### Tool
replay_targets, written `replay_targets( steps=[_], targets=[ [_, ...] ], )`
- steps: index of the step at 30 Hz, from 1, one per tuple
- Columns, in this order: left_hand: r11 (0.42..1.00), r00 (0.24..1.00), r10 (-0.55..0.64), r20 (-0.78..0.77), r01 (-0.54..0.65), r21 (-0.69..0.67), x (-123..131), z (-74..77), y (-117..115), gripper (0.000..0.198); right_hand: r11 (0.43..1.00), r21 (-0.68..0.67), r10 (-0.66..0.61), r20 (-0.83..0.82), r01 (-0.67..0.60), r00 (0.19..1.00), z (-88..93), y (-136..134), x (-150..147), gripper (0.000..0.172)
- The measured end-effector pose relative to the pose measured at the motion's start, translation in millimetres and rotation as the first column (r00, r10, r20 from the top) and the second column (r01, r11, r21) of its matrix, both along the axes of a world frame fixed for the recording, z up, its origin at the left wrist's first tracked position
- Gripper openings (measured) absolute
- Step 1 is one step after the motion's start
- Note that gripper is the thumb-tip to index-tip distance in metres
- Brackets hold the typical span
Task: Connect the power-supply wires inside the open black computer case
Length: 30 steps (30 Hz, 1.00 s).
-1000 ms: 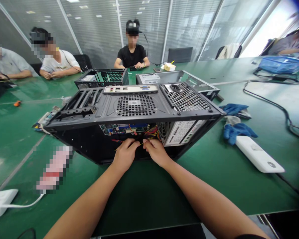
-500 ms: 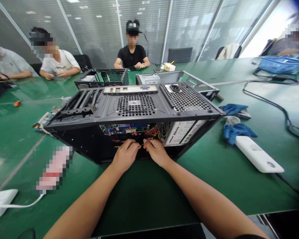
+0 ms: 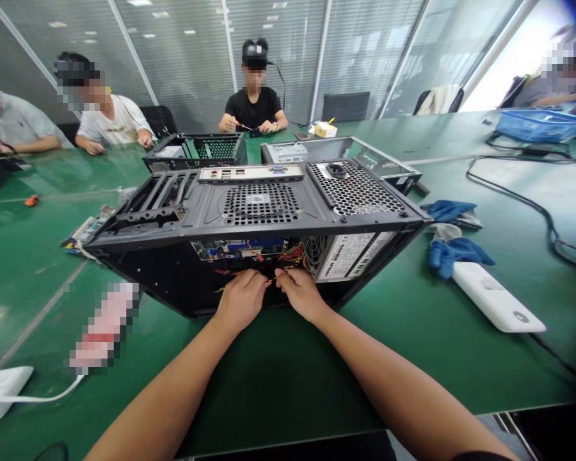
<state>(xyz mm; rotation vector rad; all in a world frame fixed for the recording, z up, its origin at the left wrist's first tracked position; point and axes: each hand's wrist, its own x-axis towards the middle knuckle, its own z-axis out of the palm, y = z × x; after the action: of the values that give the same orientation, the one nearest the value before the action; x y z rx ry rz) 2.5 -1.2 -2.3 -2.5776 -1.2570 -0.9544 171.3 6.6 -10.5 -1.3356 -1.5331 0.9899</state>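
Evidently the wiring is partway through, at the centre of the frame, where the computer case [image 3: 202,214] stands open-sided on the tabletop [image 3: 288,371]. Each grip is pinched closed, left hand [image 3: 242,299] and right hand [image 3: 299,293] apparently sharing a thin yellow wire [image 3: 272,280] just inside the lower opening. Above them, the circuit board [image 3: 221,250] and, right of centre, the power supply [image 3: 348,258] already sit inside. Coloured cables [image 3: 296,255] hang loose between these, so the cabling looks unfinished; which ends are connected I cannot tell.
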Motion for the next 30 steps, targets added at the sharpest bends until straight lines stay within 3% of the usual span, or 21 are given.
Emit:
replay_targets(
  steps=[7, 16, 30],
  targets=[
    [1.000, 1.000, -0.011, 0.014, 0.011, -0.011, -0.8, -0.7, -1.2, 0.015, 1.000, 0.023, -0.005, 0.014, 0.005, 1.000, 5.1, -0.6, 0.2, 0.039],
    [1.000, 1.000, 0.002, -0.026, -0.002, -0.005, 0.0, 0.7, -0.1, 0.020, 1.000, -0.008, -0.016, -0.021, 0.016, 1.000, -0.9, 0.1, -0.6, 0.040],
    [1.000, 1.000, -0.006, -0.021, 0.007, 0.017, -0.8, 0.8, 2.1, 0.020, 0.994, -0.112, -0.029, -0.177, 0.009, 0.984, 0.8, -0.2, -1.0, 0.048]
  ],
)
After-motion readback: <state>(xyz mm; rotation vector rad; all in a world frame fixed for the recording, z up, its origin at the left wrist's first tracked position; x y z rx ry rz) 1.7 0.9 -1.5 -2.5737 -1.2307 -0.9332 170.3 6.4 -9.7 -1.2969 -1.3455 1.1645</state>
